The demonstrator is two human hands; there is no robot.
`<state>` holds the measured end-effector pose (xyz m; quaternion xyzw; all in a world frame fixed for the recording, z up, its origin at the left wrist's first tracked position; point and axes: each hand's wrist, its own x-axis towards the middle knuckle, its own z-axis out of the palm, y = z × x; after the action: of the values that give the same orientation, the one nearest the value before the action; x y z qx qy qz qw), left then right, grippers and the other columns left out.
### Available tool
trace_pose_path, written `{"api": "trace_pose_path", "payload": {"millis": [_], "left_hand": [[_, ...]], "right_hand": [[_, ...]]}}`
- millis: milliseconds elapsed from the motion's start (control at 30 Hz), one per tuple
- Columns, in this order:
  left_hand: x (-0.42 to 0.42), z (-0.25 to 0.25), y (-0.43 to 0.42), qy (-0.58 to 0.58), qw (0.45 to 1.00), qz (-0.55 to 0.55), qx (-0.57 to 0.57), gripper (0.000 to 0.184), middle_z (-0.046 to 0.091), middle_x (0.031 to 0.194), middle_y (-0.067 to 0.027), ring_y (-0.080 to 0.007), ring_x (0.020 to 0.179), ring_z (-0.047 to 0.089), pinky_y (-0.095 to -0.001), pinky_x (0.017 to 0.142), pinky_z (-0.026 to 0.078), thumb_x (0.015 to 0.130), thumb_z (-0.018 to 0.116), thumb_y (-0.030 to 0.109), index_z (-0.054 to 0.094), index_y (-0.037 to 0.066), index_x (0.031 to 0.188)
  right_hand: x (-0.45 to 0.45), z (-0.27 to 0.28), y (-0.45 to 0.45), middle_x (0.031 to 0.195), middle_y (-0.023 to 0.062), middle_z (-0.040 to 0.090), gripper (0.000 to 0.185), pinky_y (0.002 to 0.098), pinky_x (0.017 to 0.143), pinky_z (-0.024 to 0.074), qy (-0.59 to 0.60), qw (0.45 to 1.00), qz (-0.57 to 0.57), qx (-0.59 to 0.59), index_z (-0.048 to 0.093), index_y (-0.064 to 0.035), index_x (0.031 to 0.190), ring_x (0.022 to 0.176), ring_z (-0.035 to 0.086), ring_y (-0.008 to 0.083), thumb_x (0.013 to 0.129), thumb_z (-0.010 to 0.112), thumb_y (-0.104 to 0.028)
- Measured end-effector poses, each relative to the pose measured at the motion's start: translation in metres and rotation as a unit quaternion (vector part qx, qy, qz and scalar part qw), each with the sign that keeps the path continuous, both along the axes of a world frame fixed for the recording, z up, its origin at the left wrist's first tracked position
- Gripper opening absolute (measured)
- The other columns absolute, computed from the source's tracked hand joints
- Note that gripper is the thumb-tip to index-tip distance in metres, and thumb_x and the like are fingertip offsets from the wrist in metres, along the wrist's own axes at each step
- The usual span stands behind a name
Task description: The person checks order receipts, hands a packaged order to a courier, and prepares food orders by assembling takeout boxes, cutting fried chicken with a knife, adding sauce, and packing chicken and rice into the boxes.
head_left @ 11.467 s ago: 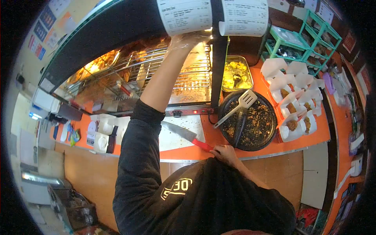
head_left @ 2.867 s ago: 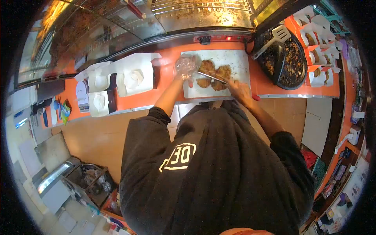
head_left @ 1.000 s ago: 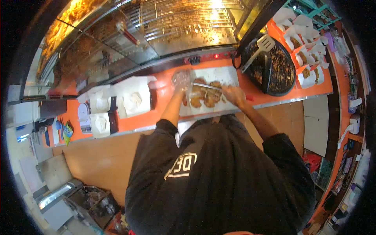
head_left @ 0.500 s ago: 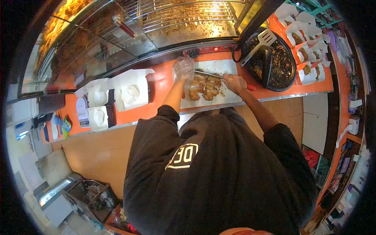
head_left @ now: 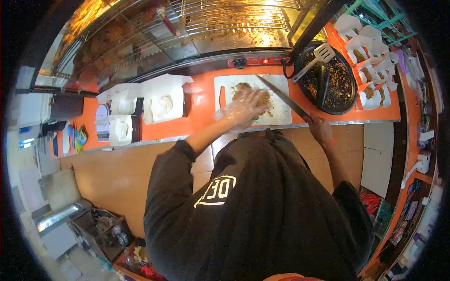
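My left hand (head_left: 244,109), in a clear plastic glove, lies over the browned, cut meat (head_left: 242,89) with its fingers spread. The hand covers much of the meat. Under both is a white cutting board (head_left: 281,115) with crumbs scattered on it. My right hand (head_left: 320,130) grips a long knife (head_left: 282,95) by its handle, at the right of the board. The blade slants up and left across the board's right part, its tip near the back edge and apart from the meat.
White paper-lined boxes (head_left: 180,100) stand left on the orange counter (head_left: 201,89). Right of the board sits a black round tray (head_left: 337,105) of crumbs with a slotted spatula (head_left: 323,53) across it. Filled boxes (head_left: 375,96) line the far right. A lit display cabinet (head_left: 234,40) rises behind.
My left hand has come down from the board's back left onto the meat, its fingers spreading. The knife has lifted off the meat and swung right, with my right hand lower and further right.
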<state>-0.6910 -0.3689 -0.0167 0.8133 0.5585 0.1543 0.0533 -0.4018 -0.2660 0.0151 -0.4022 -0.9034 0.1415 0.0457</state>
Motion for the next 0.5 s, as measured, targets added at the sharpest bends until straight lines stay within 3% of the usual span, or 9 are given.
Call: {"api": "trace_pose_path", "payload": {"millis": [67,167,200,267,300,333,400,467,500], "left_hand": [[0.005,-0.007,0.028,0.091,0.988,-0.027,-0.118,0.049,0.018,0.136,-0.0215,-0.0398,0.127,0.015,-0.0502,0.104,0.006,0.067,0.061,0.023,0.048,0.020,0.114],[0.016,-0.033,0.064,0.123,0.982,-0.052,-0.133,0.038,0.034,0.123,-0.0221,-0.0435,0.112,0.035,-0.0541,0.093,0.027,0.072,0.054,0.022,0.050,0.019,0.110],[0.019,-0.035,0.072,0.159,0.974,-0.064,-0.148,0.034,0.039,0.117,-0.0215,-0.0430,0.105,0.042,-0.0550,0.085,0.035,0.073,0.053,0.021,0.052,0.017,0.106],[0.023,-0.075,0.079,0.130,0.991,-0.033,-0.023,0.025,0.047,0.100,-0.0199,-0.0366,0.087,0.052,-0.0488,0.070,0.043,0.071,0.054,0.020,0.055,0.014,0.095],[0.017,-0.068,0.075,0.132,0.991,-0.016,-0.030,0.025,0.047,0.100,-0.0199,-0.0366,0.087,0.052,-0.0488,0.070,0.043,0.071,0.054,0.020,0.055,0.014,0.095],[0.013,-0.048,0.075,0.040,0.997,0.016,-0.067,0.023,0.049,0.097,-0.0187,-0.0341,0.084,0.053,-0.0460,0.069,0.044,0.071,0.054,0.021,0.054,0.013,0.092],[0.005,-0.015,0.069,-0.052,0.993,0.049,-0.098,0.022,0.051,0.093,-0.0175,-0.0317,0.082,0.055,-0.0433,0.067,0.045,0.071,0.055,0.022,0.054,0.012,0.090],[-0.007,0.008,0.047,-0.108,0.976,0.178,-0.066,0.030,0.054,0.091,-0.0146,-0.0290,0.080,0.056,-0.0407,0.066,0.046,0.069,0.057,0.025,0.053,0.012,0.096],[-0.013,0.012,0.029,-0.109,0.961,0.252,0.021,0.033,0.054,0.091,-0.0121,-0.0259,0.078,0.056,-0.0388,0.065,0.046,0.067,0.061,0.024,0.052,0.011,0.097]], "right_hand": [[0.005,0.004,-0.009,0.076,0.0169,0.058,0.023,0.0461,0.056,0.0435,0.014,0.993,-0.103,-0.056,0.057,-0.0096,0.094,0.068,0.055,0.0384,0.083,0.050,-0.029],[0.020,-0.028,-0.015,0.077,0.0180,0.059,0.029,0.0440,0.055,0.0427,0.055,0.988,-0.146,-0.019,0.055,-0.0057,0.096,0.070,0.057,0.0375,0.084,0.051,-0.032],[0.024,-0.038,-0.016,0.070,0.0163,0.058,0.032,0.0413,0.052,0.0416,0.094,0.977,-0.173,-0.081,0.055,-0.0040,0.097,0.064,0.057,0.0334,0.084,0.050,-0.033],[0.022,-0.048,-0.023,0.064,0.0145,0.057,0.035,0.0386,0.049,0.0405,0.129,0.963,-0.179,-0.153,0.055,-0.0023,0.098,0.058,0.058,0.0293,0.085,0.050,-0.034],[0.022,-0.049,-0.026,0.059,0.0108,0.052,0.035,0.0357,0.047,0.0387,0.152,0.952,-0.204,-0.169,0.055,-0.0016,0.098,0.052,0.053,0.0231,0.085,0.049,-0.034],[0.019,-0.046,-0.027,0.053,0.0072,0.048,0.035,0.0327,0.044,0.0369,0.175,0.939,-0.231,-0.183,0.055,-0.0008,0.097,0.046,0.049,0.0170,0.086,0.049,-0.034],[0.002,-0.014,-0.037,0.050,0.0049,0.042,0.031,0.0300,0.040,0.0344,0.180,0.940,-0.230,-0.176,0.053,-0.0015,0.089,0.043,0.044,0.0132,0.086,0.049,-0.032],[0.007,-0.014,-0.036,0.047,0.0025,0.036,0.029,0.0272,0.036,0.0319,0.183,0.939,-0.239,-0.166,0.050,-0.0021,0.080,0.039,0.039,0.0094,0.086,0.050,-0.030],[0.018,-0.032,-0.028,0.047,0.0027,0.037,0.029,0.0276,0.037,0.0323,0.189,0.932,-0.251,-0.181,0.049,-0.0029,0.077,0.039,0.039,0.0094,0.086,0.050,-0.031]]}}
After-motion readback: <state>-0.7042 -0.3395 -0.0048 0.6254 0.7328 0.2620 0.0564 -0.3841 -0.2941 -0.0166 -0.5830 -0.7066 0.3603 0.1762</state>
